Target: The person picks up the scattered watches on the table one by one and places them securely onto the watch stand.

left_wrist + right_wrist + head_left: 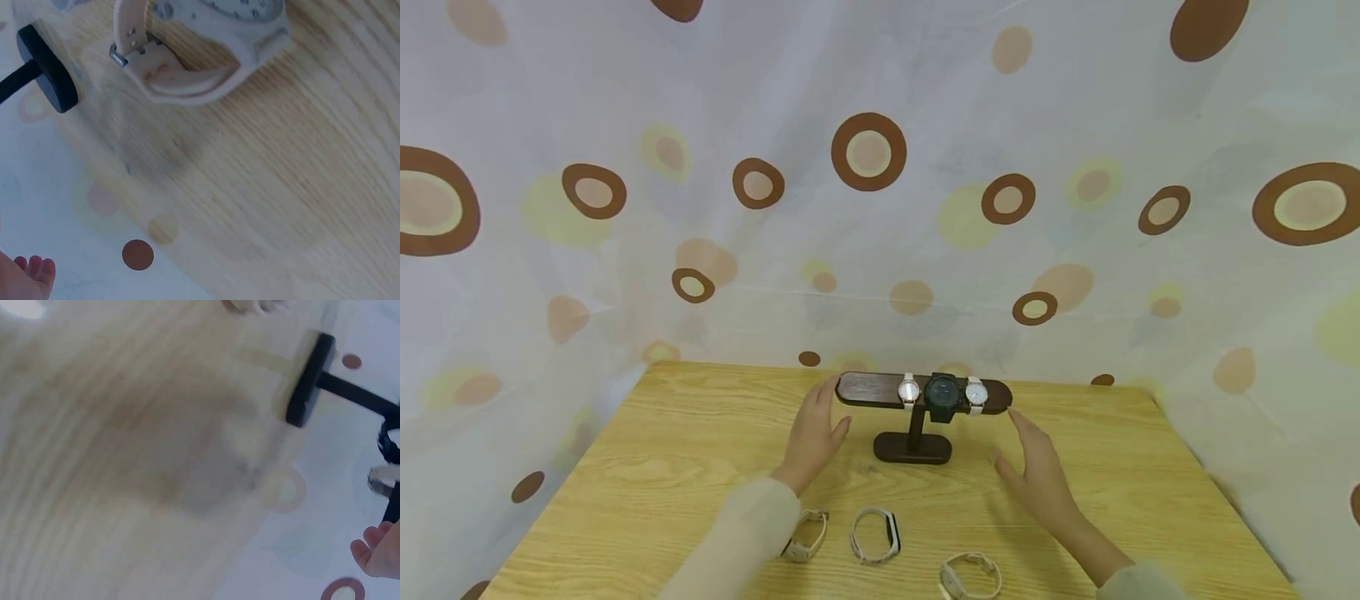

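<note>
A dark wooden watch stand (868, 390) stands upright at the back of the table, its T-bar level on a rounded base (913, 448). Round its right half sit a white-strapped watch (908, 390), a bulky black watch (942, 393) and another white-strapped watch (976, 395). My left hand (811, 437) has its fingertips right at the bar's left end, thumb apart. At the opposite end, my right hand (1041, 479) reaches up with extended fingers, their tips by the bar's tip. Only a few fingers of each hand show in the wrist views.
Nearer me on the wooden table (700, 450) lie a pale watch (799, 552) partly behind the left sleeve, a white band with a dark face (892, 533), and a beige watch (953, 579). A dotted cloth (820, 250) hangs behind the table and along its sides.
</note>
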Available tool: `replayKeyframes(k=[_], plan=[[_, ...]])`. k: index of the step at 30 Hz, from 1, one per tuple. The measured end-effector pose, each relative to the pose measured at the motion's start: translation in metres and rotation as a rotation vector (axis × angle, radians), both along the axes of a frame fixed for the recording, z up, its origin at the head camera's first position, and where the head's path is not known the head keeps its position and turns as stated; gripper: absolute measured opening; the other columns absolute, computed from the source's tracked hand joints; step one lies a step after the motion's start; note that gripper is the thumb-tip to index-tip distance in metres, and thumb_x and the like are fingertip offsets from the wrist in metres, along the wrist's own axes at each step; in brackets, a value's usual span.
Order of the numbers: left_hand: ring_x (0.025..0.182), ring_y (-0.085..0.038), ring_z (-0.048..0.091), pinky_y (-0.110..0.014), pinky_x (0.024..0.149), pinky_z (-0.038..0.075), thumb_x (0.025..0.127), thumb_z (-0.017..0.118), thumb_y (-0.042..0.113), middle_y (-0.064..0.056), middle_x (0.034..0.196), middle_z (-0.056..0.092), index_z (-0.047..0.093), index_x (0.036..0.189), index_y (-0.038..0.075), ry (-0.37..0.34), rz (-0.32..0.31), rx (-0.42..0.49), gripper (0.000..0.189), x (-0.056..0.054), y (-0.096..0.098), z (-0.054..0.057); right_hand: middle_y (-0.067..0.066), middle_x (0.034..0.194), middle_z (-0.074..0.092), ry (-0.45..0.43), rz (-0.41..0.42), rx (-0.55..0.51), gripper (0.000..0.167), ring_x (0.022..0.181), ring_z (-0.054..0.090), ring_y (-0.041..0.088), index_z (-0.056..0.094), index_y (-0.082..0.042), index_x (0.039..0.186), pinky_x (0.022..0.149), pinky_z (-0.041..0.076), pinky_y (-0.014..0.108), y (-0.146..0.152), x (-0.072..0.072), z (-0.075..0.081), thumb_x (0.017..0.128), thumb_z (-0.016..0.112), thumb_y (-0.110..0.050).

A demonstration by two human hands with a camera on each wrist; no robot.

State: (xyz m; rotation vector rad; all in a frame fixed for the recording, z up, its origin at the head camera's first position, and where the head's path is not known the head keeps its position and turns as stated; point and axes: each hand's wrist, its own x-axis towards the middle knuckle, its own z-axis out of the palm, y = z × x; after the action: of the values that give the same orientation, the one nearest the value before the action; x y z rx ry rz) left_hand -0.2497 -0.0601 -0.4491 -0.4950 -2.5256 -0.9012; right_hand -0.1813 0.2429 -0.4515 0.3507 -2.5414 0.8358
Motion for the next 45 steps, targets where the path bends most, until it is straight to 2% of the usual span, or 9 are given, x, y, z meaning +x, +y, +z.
replayKeyframes(k=[4, 9, 17, 23, 26, 33, 37, 40, 45], plan=[[0.123, -0.038, 0.044, -0.048, 0.1, 0.044, 0.087, 0.064, 0.008, -0.023, 0.133, 0.044, 0.034, 0.139, -0.001, -0.225, 0.022, 0.238, 0.061, 0.006, 0.004, -0.005, 0.03, 0.13, 0.046, -0.067, 0.032, 0.004, 0.061, 0.12, 0.042, 0.047, 0.037, 0.01, 0.134, 0.096, 0.039, 0.062, -0.01, 0.012, -0.012, 0.083, 0.066, -0.003], [0.118, -0.041, 0.045, -0.05, 0.092, 0.047, 0.086, 0.056, 0.003, -0.026, 0.13, 0.044, 0.037, 0.136, -0.005, -0.363, 0.015, 0.409, 0.054, 0.014, 0.013, -0.018, 0.021, 0.12, 0.056, -0.186, 0.055, 0.018, 0.048, 0.112, 0.051, 0.038, 0.05, 0.006, 0.126, 0.091, 0.046, 0.054, -0.024, 0.032, -0.024, 0.083, 0.067, -0.007], [0.11, -0.044, 0.048, -0.049, 0.088, 0.049, 0.081, 0.061, -0.002, -0.03, 0.125, 0.047, 0.045, 0.126, -0.012, -0.439, -0.116, 0.409, 0.048, 0.033, 0.035, -0.036, 0.01, 0.106, 0.06, -0.258, 0.264, 0.087, 0.028, 0.095, 0.059, 0.027, 0.057, 0.002, 0.11, 0.078, 0.054, 0.037, -0.034, 0.056, -0.036, 0.089, 0.061, -0.016], [0.102, -0.038, 0.054, -0.04, 0.079, 0.054, 0.082, 0.064, 0.002, -0.028, 0.123, 0.05, 0.05, 0.123, -0.01, -0.514, -0.208, 0.425, 0.045, 0.048, 0.046, -0.039, 0.008, 0.094, 0.06, -0.369, 0.413, -0.015, 0.021, 0.079, 0.057, 0.006, 0.057, 0.003, 0.104, 0.064, 0.052, 0.02, -0.036, 0.062, -0.041, 0.091, 0.059, -0.013], [0.097, -0.034, 0.058, -0.037, 0.073, 0.055, 0.083, 0.064, 0.003, -0.029, 0.12, 0.05, 0.051, 0.122, -0.01, -0.553, -0.266, 0.417, 0.043, 0.055, 0.05, -0.038, 0.003, 0.086, 0.062, -0.413, 0.448, -0.041, 0.02, 0.072, 0.052, -0.003, 0.058, 0.003, 0.103, 0.058, 0.048, 0.018, -0.038, 0.063, -0.043, 0.091, 0.059, -0.013], [0.096, -0.032, 0.059, -0.037, 0.075, 0.056, 0.085, 0.061, 0.004, -0.027, 0.119, 0.052, 0.052, 0.12, -0.009, -0.655, -0.357, 0.443, 0.039, 0.071, 0.06, -0.041, 0.002, 0.071, 0.06, -0.43, 0.515, -0.102, 0.012, 0.061, 0.048, -0.007, 0.056, 0.004, 0.097, 0.051, 0.045, 0.016, -0.044, 0.064, -0.05, 0.09, 0.057, -0.006], [0.097, -0.033, 0.06, -0.04, 0.077, 0.056, 0.087, 0.06, 0.003, -0.024, 0.116, 0.054, 0.053, 0.118, -0.008, -0.722, -0.393, 0.468, 0.034, 0.078, 0.062, -0.044, 0.003, 0.066, 0.058, -0.442, 0.527, -0.155, 0.01, 0.058, 0.046, -0.007, 0.054, 0.005, 0.096, 0.048, 0.044, 0.015, -0.048, 0.063, -0.055, 0.088, 0.055, -0.002], [0.098, -0.031, 0.061, -0.04, 0.076, 0.056, 0.088, 0.06, 0.008, -0.019, 0.115, 0.058, 0.056, 0.117, -0.004, -0.744, -0.401, 0.44, 0.031, 0.08, 0.063, -0.046, 0.004, 0.066, 0.058, -0.414, 0.489, -0.174, 0.01, 0.058, 0.048, -0.007, 0.054, 0.005, 0.095, 0.048, 0.045, 0.015, -0.05, 0.063, -0.056, 0.087, 0.056, 0.0], [0.101, -0.025, 0.061, -0.035, 0.079, 0.055, 0.09, 0.061, 0.021, -0.015, 0.12, 0.058, 0.057, 0.12, 0.002, -0.734, -0.468, 0.42, 0.036, 0.08, 0.068, -0.041, 0.005, 0.072, 0.06, -0.392, 0.309, -0.255, 0.01, 0.061, 0.049, -0.005, 0.054, 0.004, 0.095, 0.052, 0.047, 0.016, -0.052, 0.059, -0.047, 0.086, 0.057, 0.003]])
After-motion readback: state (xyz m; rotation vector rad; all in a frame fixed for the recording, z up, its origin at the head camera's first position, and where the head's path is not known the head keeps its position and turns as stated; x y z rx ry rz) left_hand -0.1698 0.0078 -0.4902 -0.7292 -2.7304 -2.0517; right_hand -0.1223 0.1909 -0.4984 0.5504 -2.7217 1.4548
